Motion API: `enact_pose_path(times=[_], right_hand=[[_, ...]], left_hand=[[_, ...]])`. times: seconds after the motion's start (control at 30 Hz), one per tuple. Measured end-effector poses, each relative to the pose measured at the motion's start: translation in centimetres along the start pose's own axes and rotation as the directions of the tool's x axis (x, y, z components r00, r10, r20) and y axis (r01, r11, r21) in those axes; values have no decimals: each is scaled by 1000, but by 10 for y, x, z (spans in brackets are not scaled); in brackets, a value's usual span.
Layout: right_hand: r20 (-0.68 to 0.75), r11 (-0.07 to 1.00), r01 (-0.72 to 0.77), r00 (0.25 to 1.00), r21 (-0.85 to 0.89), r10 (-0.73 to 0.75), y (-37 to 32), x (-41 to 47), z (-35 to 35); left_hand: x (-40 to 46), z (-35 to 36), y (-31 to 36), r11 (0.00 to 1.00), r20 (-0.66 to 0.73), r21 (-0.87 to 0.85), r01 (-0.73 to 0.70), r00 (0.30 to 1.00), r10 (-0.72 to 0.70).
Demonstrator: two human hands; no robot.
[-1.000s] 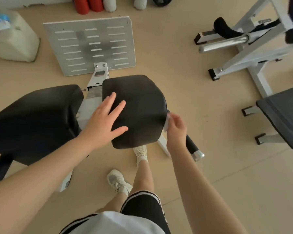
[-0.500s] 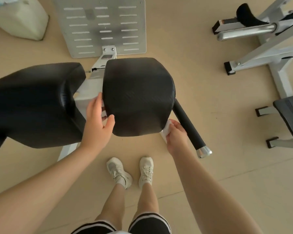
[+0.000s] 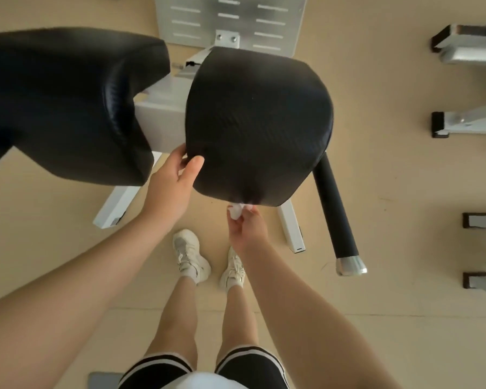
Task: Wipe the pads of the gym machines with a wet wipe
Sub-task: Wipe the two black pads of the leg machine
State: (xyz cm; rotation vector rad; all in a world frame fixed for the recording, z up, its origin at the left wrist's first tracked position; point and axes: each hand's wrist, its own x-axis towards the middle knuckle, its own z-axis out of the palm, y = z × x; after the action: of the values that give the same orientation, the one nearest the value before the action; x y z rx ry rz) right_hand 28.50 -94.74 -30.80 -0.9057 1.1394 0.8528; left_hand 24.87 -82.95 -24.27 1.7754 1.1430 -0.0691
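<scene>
Head view: black textured pad, crumpled white wipe at near edge.

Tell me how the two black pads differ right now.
The right pad is rounded; the left pad is longer, with a notched corner. The left hand holds the right pad's edge and the wipe meets its near rim; the left pad is untouched. Both are black and textured.
</scene>
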Motion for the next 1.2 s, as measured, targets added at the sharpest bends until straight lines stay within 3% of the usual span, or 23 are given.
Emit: enact_pose_path(times=[0.13, 0.33, 0.4, 0.47, 0.53, 0.67, 0.73, 0.8, 0.87, 0.97, 1.03, 1.07, 1.1, 1.13, 1.2], right_hand=[[46, 996, -85, 995, -2, 85, 13, 9, 10], [84, 933, -52, 996, 356, 24, -5, 15, -12], [63, 929, -45, 998, 368, 23, -4, 14, -3], [69, 962, -33, 997, 272, 15, 11, 11, 9], [155, 999, -36, 987, 29, 31, 36, 5, 19], [335, 895, 39, 934, -445, 126, 72, -23, 47], [362, 718, 250, 932, -649, 3, 66, -46, 59], [423, 393, 485, 874, -781, -239, 48, -69, 63], [556, 105, 650, 713, -753, -428, 26, -93, 66], [735, -253, 734, 459, -631, -499, 7, -124, 88], [893, -647, 632, 181, -426, -411, -1, -132, 109], [953, -830, 477, 53, -287, -299, -3, -130, 117], [984, -945, 283, -22, -166, -179, -5, -124, 123], [996, -987, 135, -14, -91, -94, -9, -115, 126], [993, -1000, 7, 113, -17, -16, -11, -102, 127]], left_hand=[[1, -6, 0, 995, 67, -97, 27, 998, -21], [1, -8, 5, 997, 92, -77, 26, 996, -19], [3, -9, 4, 998, 103, -62, 21, 995, -15], [5, -12, 2, 995, 129, -97, 20, 992, -7], [6, -18, -1, 987, 168, -160, 30, 986, -3], [-4, -36, -6, 985, 224, -167, 44, 975, -5], [-15, -50, -8, 985, 204, -171, 15, 979, 20], [-24, -66, -8, 973, 168, -229, -26, 984, 66], [-29, -79, -9, 955, 144, -294, -36, 986, 82], [-29, -95, -13, 920, 202, -392, 11, 977, 74], [-27, -103, -18, 907, 236, -421, 9, 967, 100], [-25, -108, -20, 903, 241, -430, 4, 964, 110], [-23, -112, -22, 897, 240, -441, 0, 964, 118], [-21, -115, -25, 890, 232, -456, 0, 965, 119], [-16, -121, -31, 877, 219, -481, 12, 970, 107]])
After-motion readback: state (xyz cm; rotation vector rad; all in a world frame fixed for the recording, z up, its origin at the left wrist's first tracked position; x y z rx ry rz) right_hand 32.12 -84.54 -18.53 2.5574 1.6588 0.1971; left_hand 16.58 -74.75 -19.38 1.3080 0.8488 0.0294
